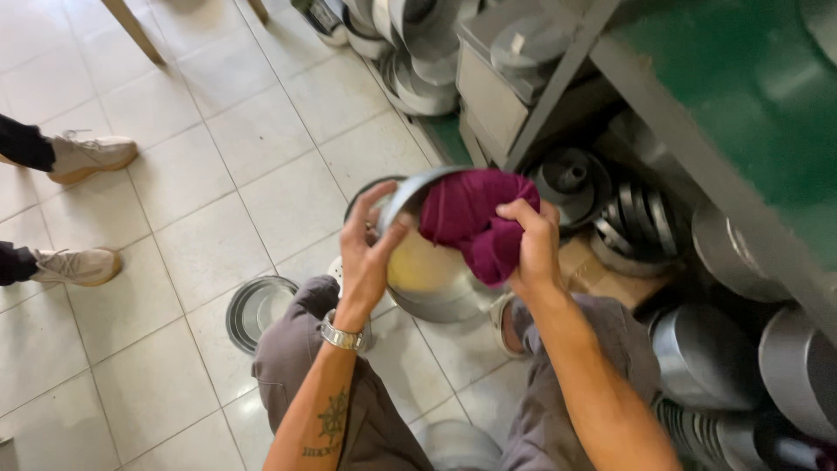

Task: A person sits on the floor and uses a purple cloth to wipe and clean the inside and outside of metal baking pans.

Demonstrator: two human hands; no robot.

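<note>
Two hands busy: your left hand (366, 253) grips round metal pan (418, 262) rim, right hand (532, 249) clutches maroon cloth (471, 218). Pan likely light, stiff, slick; hold rim.

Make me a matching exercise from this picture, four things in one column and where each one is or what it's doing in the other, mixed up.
Things:
1. left hand
2. right hand
3. maroon cloth
4. round tin on the floor

Places or states:
A. lies on the tiles beside the left knee
B. grips the rim of the metal pan
C. pressed into the pan's mouth
D. clutches the cloth

Pairs: 1-B, 2-D, 3-C, 4-A
</note>
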